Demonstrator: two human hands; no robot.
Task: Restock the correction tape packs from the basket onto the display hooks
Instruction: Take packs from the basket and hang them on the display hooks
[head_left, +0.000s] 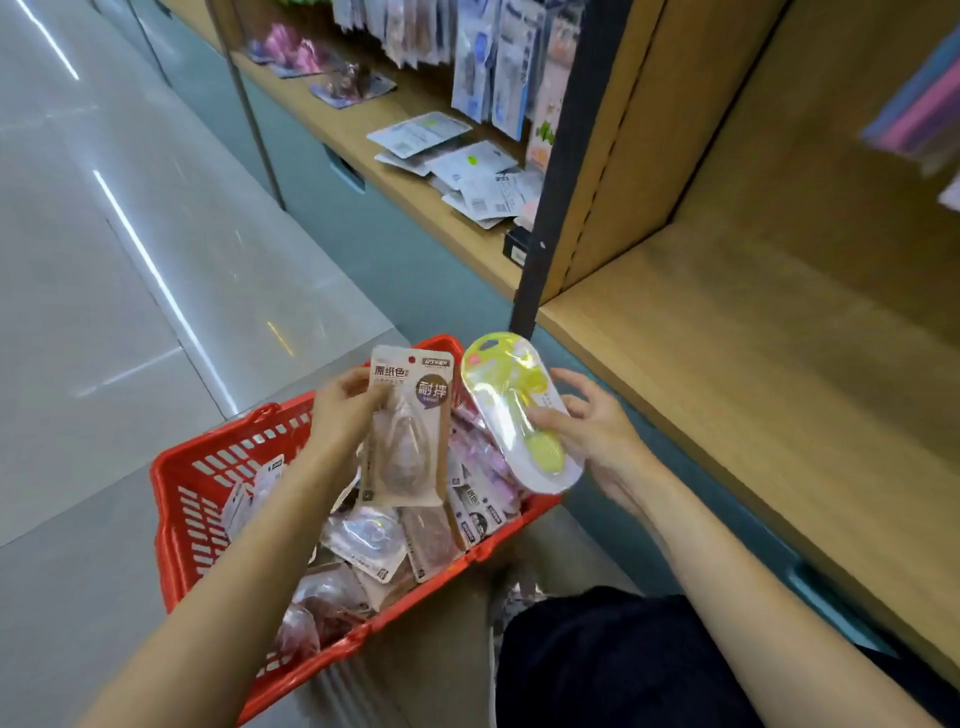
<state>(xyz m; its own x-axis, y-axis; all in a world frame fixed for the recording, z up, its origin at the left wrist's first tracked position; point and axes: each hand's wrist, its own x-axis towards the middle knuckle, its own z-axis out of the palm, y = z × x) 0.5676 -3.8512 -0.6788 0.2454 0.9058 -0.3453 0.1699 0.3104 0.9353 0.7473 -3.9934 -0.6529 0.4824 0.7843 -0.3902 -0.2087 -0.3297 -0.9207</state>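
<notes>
Above the still-full basket (187, 483), a beige pack (410, 431) is pinched by the left hand (340, 410) and a yellow pack (519, 410) by the right hand (592, 431); neither is hung yet.

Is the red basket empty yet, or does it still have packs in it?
Not empty. The red basket holds many packs piled inside, below the beige pack in the left hand.

Landmark: the wooden shelf (779, 364) was on the right side.
Post: a dark post (561, 166) stood at the shelf's left end.
Floor: shiny grey tiles (130, 260) lay to the left of the shelf.
Cabinet: a blue-green cabinet front (395, 260) sat under the shelf.
Coloured sheets: pink and blue ones (919, 114) hung above the shelf, too blurry to tell more.
</notes>
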